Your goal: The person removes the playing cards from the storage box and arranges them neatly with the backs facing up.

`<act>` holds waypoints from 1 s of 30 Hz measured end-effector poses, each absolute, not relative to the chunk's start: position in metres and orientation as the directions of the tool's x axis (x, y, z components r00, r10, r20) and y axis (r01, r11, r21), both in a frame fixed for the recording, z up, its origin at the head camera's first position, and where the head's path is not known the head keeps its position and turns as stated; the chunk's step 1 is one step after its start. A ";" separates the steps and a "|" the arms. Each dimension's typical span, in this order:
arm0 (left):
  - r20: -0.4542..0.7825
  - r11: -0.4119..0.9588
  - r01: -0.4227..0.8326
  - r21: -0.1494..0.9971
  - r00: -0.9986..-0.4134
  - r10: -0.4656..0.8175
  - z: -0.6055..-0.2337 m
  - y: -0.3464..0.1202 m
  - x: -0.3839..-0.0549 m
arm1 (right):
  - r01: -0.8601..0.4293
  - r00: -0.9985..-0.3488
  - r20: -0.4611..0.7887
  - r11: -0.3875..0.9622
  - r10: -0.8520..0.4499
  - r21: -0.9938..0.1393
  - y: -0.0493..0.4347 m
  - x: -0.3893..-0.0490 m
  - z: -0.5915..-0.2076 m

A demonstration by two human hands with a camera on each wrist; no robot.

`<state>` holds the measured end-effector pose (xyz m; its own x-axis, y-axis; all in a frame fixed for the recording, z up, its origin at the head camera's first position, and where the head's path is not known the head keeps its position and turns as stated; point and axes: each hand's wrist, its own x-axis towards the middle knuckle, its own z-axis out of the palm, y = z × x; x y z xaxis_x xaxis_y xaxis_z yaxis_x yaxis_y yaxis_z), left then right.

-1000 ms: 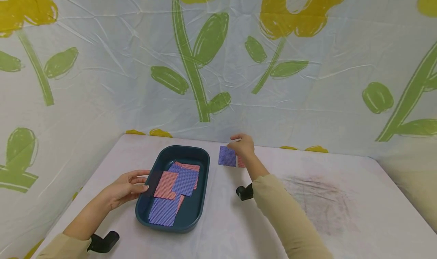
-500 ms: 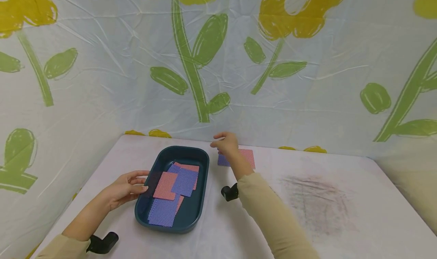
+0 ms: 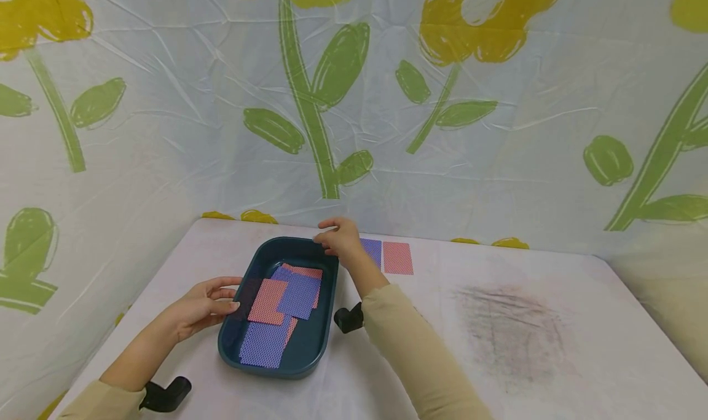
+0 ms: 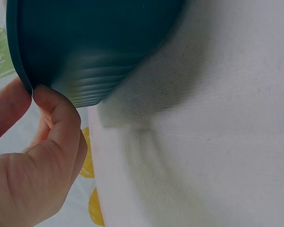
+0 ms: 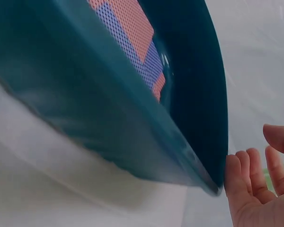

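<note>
A dark teal plastic tray (image 3: pixel 310 340) holds several overlapping playing cards with patterned backs, red ones (image 3: pixel 265 302) and blue ones (image 3: pixel 301 296). In the left wrist view, my left hand (image 4: pixel 42 161) pinches the tray's rim between thumb and finger. At the tray's far right corner, my right hand (image 3: pixel 344 245) has its fingertips right at the rim. In the right wrist view, its thumb stands away from the fingers and no card shows in it. Behind that hand, a blue card (image 3: pixel 373 253) lies on the table beside a red card (image 3: pixel 398 258).
The white-covered table (image 3: pixel 442 358) carries a dark smudged stain (image 3: pixel 514 334) on its right. A flower-printed sheet (image 3: pixel 498 180) rises behind the far edge and along the left. Black camera mounts (image 3: pixel 168 394) stick out at both wrists.
My right hand has moved left from above the two cards to the tray's far right corner, uncovering the red card and part of the blue one. My left hand has stayed put.
</note>
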<state>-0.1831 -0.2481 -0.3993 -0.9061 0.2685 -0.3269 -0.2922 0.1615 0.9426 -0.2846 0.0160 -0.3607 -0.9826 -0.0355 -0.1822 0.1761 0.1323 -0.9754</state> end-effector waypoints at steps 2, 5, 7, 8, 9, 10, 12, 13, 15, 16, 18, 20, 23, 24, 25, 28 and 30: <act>-0.326 0.164 -0.290 0.943 -0.906 0.271 -0.399 -0.248 -0.183 | 0.184 -0.980 -0.193 0.133 -0.056 -0.974 0.012 -0.283 -0.362; -0.325 0.165 -0.289 0.943 -0.905 0.274 -0.398 -0.248 -0.183 | 0.194 -0.976 -0.205 0.131 -0.079 -0.972 0.006 -0.281 -0.364; -0.324 0.164 -0.288 0.943 -0.905 0.275 -0.398 -0.248 -0.183 | 0.196 -0.974 -0.208 0.130 -0.090 -0.972 0.002 -0.280 -0.367; -0.324 0.164 -0.288 0.944 -0.905 0.275 -0.398 -0.248 -0.183 | 0.197 -0.973 -0.210 0.129 -0.094 -0.972 0.000 -0.280 -0.368; -0.324 0.164 -0.288 0.944 -0.906 0.274 -0.398 -0.248 -0.183 | 0.199 -0.973 -0.212 0.130 -0.096 -0.971 -0.002 -0.279 -0.369; -0.323 0.164 -0.287 0.944 -0.906 0.273 -0.398 -0.248 -0.183 | 0.203 -0.971 -0.217 0.129 -0.097 -0.971 -0.004 -0.279 -0.370; -0.322 0.163 -0.287 0.944 -0.907 0.273 -0.398 -0.248 -0.183 | 0.209 -0.970 -0.222 0.127 -0.099 -0.970 -0.007 -0.279 -0.372; -0.322 0.162 -0.287 0.944 -0.906 0.273 -0.398 -0.248 -0.183 | 0.214 -0.969 -0.227 0.127 -0.098 -0.969 -0.008 -0.278 -0.372; -0.322 0.158 -0.288 0.945 -0.906 0.274 -0.398 -0.248 -0.183 | 0.222 -0.967 -0.235 0.127 -0.101 -0.967 -0.011 -0.277 -0.373; -0.322 0.155 -0.289 0.945 -0.906 0.275 -0.398 -0.248 -0.182 | 0.227 -0.965 -0.241 0.128 -0.102 -0.965 -0.012 -0.277 -0.374; -0.323 0.151 -0.291 0.945 -0.906 0.274 -0.398 -0.248 -0.182 | 0.234 -0.963 -0.248 0.131 -0.105 -0.963 -0.013 -0.276 -0.375; -0.324 0.150 -0.293 0.944 -0.906 0.273 -0.398 -0.248 -0.182 | 0.235 -0.962 -0.251 0.143 -0.106 -0.962 -0.015 -0.276 -0.377; -0.328 0.151 -0.297 0.943 -0.905 0.269 -0.398 -0.248 -0.182 | 0.229 -0.962 -0.251 0.181 -0.107 -0.956 -0.017 -0.274 -0.380; -0.330 0.153 -0.298 0.942 -0.906 0.267 -0.399 -0.248 -0.182 | 0.229 -0.961 -0.254 0.197 -0.108 -0.953 -0.018 -0.273 -0.381; -0.331 0.155 -0.298 0.942 -0.906 0.265 -0.399 -0.248 -0.182 | 0.224 -0.962 -0.252 0.219 -0.109 -0.950 -0.019 -0.273 -0.382; -0.332 0.164 -0.297 0.941 -0.907 0.260 -0.399 -0.248 -0.182 | 0.226 -0.957 -0.266 0.278 -0.115 -0.934 -0.021 -0.271 -0.387; -0.331 0.168 -0.295 0.941 -0.907 0.259 -0.399 -0.248 -0.182 | 0.211 -0.957 -0.264 0.337 -0.118 -0.917 -0.022 -0.271 -0.391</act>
